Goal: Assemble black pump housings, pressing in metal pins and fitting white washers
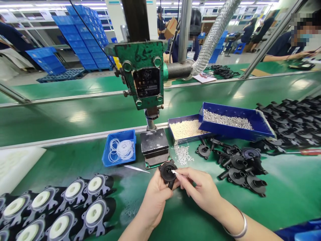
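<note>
A round black plastic housing (167,171) with a short spout is gripped in my left hand (156,192), its open side facing up. My right hand (198,185), with a silver bangle at the wrist, pinches a small white piece (173,171) at the housing's centre. I cannot tell whether the piece is seated inside. Just behind the housing stands a metal block (154,142) beneath the green press head (145,73). Small metal rings (184,154) lie scattered to the block's right. More black housings (238,164) are piled on the bench right of my hands.
Left of the block, a blue bin (119,147) holds white rings. Two blue trays hold cream-coloured parts (187,129) and metal pins (227,119). Black assemblies with cream discs (71,214) stand in rows at lower left. A screwdriver (309,152) lies far right. Other people work beyond the bench.
</note>
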Available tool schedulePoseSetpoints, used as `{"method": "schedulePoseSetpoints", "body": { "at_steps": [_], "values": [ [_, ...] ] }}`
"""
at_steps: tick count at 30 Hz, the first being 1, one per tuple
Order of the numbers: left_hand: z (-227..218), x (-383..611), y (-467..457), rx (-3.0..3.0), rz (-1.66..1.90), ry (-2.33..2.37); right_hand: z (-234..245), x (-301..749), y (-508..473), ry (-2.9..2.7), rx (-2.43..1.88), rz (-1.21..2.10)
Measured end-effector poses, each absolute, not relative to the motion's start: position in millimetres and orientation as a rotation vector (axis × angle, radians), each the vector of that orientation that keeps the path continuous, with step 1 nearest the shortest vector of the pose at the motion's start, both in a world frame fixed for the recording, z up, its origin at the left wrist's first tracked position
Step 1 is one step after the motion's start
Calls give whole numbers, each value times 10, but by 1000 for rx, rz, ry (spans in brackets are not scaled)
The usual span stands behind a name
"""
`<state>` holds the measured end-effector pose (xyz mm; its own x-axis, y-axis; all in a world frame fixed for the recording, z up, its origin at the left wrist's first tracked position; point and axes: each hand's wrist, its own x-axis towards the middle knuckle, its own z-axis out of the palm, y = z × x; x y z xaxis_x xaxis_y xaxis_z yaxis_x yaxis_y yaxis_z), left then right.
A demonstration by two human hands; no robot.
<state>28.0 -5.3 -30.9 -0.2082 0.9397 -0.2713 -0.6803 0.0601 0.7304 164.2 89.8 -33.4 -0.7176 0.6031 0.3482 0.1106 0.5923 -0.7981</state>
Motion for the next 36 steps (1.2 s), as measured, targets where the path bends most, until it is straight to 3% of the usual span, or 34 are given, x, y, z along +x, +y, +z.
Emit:
{"method": "schedulePoseSetpoints", "body": {
  "at_steps": [19, 29, 36],
  "values": [
    [-431, 273, -95, 429, 1563, 1148, -498, 1663, 876, -2338, -509, 650],
    [-460, 276, -125, 826, 1472, 1452, -499, 1673, 878, -2358, -480, 647],
    [-542, 208, -153, 1328, 1285, 1755, -479, 1679, 885, -2342, -542, 855]
  ]
}}
